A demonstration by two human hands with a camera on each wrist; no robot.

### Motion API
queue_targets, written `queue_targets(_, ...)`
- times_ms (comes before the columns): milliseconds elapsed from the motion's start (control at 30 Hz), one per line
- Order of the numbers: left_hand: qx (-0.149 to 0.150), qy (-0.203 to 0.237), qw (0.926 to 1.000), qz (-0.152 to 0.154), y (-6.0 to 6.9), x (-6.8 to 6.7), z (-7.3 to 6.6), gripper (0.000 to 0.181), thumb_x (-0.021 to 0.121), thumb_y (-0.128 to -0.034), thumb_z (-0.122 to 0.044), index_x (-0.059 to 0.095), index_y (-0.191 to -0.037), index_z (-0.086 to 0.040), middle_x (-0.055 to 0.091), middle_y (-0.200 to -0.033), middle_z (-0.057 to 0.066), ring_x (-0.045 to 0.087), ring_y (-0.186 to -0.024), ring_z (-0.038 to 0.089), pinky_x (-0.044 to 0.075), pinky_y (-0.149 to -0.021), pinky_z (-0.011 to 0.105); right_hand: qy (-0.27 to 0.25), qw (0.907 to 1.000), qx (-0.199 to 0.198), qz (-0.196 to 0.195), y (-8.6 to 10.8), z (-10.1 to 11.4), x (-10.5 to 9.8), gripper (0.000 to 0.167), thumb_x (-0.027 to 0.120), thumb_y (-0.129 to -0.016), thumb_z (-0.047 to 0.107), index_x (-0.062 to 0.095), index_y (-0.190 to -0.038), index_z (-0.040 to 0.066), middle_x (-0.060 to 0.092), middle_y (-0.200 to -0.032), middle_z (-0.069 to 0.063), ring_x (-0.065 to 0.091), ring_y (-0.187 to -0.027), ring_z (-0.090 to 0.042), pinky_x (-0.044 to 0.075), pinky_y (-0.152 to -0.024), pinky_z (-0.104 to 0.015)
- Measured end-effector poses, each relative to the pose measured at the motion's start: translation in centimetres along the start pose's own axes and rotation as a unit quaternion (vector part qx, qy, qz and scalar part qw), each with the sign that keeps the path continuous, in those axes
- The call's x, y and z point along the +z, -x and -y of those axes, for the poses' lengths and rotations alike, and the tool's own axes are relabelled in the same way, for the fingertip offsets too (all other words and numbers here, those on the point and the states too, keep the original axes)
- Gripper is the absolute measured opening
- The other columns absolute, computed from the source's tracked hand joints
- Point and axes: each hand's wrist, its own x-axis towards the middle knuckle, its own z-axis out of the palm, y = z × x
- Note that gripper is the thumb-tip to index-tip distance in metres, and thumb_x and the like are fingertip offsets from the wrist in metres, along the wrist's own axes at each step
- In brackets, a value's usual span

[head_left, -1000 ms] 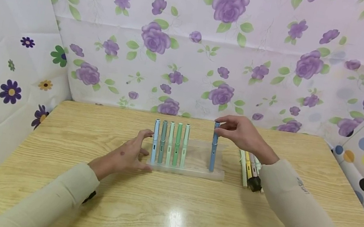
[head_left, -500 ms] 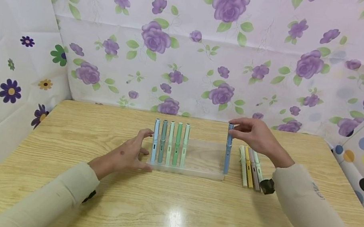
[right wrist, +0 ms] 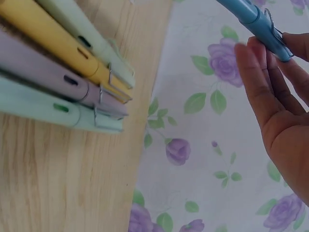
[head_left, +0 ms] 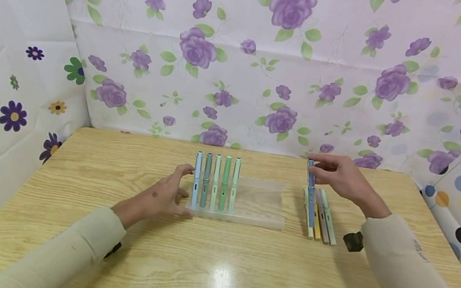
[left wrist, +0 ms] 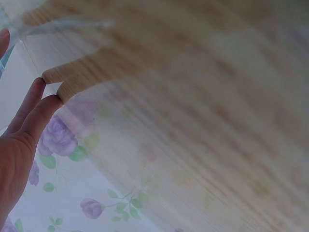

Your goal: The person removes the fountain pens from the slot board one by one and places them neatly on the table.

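My right hand pinches a blue pen near its cap end and holds it slightly tilted. In the head view this pen overlaps several pens lying side by side, among them a mauve pen and a mint pen. The right wrist view shows the lying yellow pen close by, apart from the right hand. A clear pen stand carries a row of upright blue and green pens on its left half. My left hand holds the stand's left end, thumb at its front edge, fingers farther back.
The wooden table runs back to a wall hung with purple-flowered cloth. Patterned sheets border the left and right sides. A small black device sits at the right wrist.
My right hand has carried the blue pen rightward, from over the stand's right part to over the lying pens, and it now leans. My left hand and the upright pens stay in place.
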Motion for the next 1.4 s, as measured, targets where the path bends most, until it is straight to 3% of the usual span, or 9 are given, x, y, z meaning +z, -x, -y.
queue_targets(167, 0.001, 0.000, 1.0000, 0.000, 0.0, 0.0, 0.0, 0.108, 0.090, -0.0743, -0.013, 0.015, -0.152, -0.012, 0.026, -0.159, 0.021, 0.067, -0.110, 0.033, 0.049, -0.098, 0.050, -0.027, 0.9995, 0.017, 0.003, 0.6, -0.6, -0.4, 0.053, 0.058, -0.104, 0.026, 0.044, -0.149, 0.001, 0.053, -0.135, -0.025, 0.061, -0.112, -0.036, 0.057, -0.087, -0.046)
queue_targets(300, -0.002, -0.003, 1.0000, 0.000, 0.0, 0.0, 0.0, 0.108, 0.090, -0.0741, -0.013, 0.015, -0.152, -0.012, 0.026, -0.159, 0.021, 0.067, -0.110, 0.033, 0.049, -0.098, 0.050, -0.016, 0.9995, 0.026, 0.001, 0.9, -1.2, -0.9, 0.055, 0.054, -0.105, 0.030, 0.041, -0.151, 0.003, 0.048, -0.142, -0.023, 0.055, -0.120, -0.037, 0.056, -0.087, -0.046)
queue_targets(467, -0.004, -0.007, 1.0000, -0.002, 0.0, 0.0, -0.1, 0.109, 0.090, -0.0740, -0.013, 0.014, -0.152, -0.012, 0.026, -0.159, 0.021, 0.067, -0.110, 0.033, 0.049, -0.098, 0.050, -0.018, 0.9992, 0.036, -0.004, 1.2, -2.4, -1.4, 0.057, 0.054, -0.105, 0.032, 0.038, -0.153, 0.004, 0.050, -0.138, -0.024, 0.055, -0.120, -0.038, 0.057, -0.086, -0.045)
queue_targets(633, -0.002, -0.008, 1.0000, 0.002, 0.0, 0.0, 0.1, 0.108, 0.089, -0.0751, -0.014, 0.014, -0.152, -0.013, 0.025, -0.159, 0.020, 0.066, -0.111, 0.033, 0.050, -0.097, 0.050, -0.021, 0.9988, 0.044, -0.010, 1.4, -3.6, -1.8, 0.059, 0.056, -0.104, 0.030, 0.039, -0.151, -0.001, 0.053, -0.131, -0.026, 0.059, -0.115, -0.038, 0.058, -0.084, -0.045)
queue_targets(833, -0.002, -0.004, 1.0000, 0.003, 0.0, 0.0, 0.2, 0.108, 0.090, -0.0746, -0.015, 0.014, -0.152, -0.013, 0.026, -0.159, 0.021, 0.066, -0.110, 0.033, 0.050, -0.097, 0.050, -0.029, 0.9970, 0.068, -0.025, 1.4, -4.5, -2.3, 0.053, 0.058, -0.103, 0.029, 0.044, -0.140, -0.006, 0.057, -0.119, -0.026, 0.067, -0.096, -0.023, 0.058, -0.082, -0.047)
queue_targets(1000, -0.002, 0.000, 1.0000, 0.001, 0.0, 0.0, 0.2, 0.108, 0.090, -0.0743, -0.014, 0.014, -0.152, -0.013, 0.026, -0.158, 0.020, 0.066, -0.111, 0.033, 0.050, -0.097, 0.049, -0.038, 0.9958, 0.080, -0.023, 1.6, -5.7, -2.5, 0.051, 0.058, -0.103, 0.024, 0.044, -0.140, -0.008, 0.057, -0.121, -0.028, 0.067, -0.093, -0.019, 0.059, -0.081, -0.044)
queue_targets(1267, -0.006, -0.002, 1.0000, -0.001, 0.0, 0.0, 0.2, 0.108, 0.090, -0.0744, -0.014, 0.015, -0.152, -0.012, 0.026, -0.159, 0.020, 0.066, -0.111, 0.033, 0.050, -0.097, 0.050, -0.028, 0.9922, 0.121, -0.016, 2.0, -7.8, -2.2, 0.053, 0.053, -0.106, 0.022, 0.039, -0.146, -0.009, 0.050, -0.134, -0.032, 0.061, -0.111, -0.037, 0.058, -0.083, -0.042)
queue_targets(1400, -0.010, -0.003, 0.9999, -0.001, 0.1, 0.0, 0.2, 0.108, 0.090, -0.0744, -0.015, 0.015, -0.152, -0.013, 0.026, -0.159, 0.019, 0.066, -0.112, 0.032, 0.050, -0.098, 0.049, -0.030, 0.9907, 0.132, -0.019, 2.1, -8.6, -1.9, 0.053, 0.053, -0.105, 0.021, 0.039, -0.145, -0.010, 0.050, -0.134, -0.033, 0.064, -0.106, -0.035, 0.059, -0.083, -0.041)
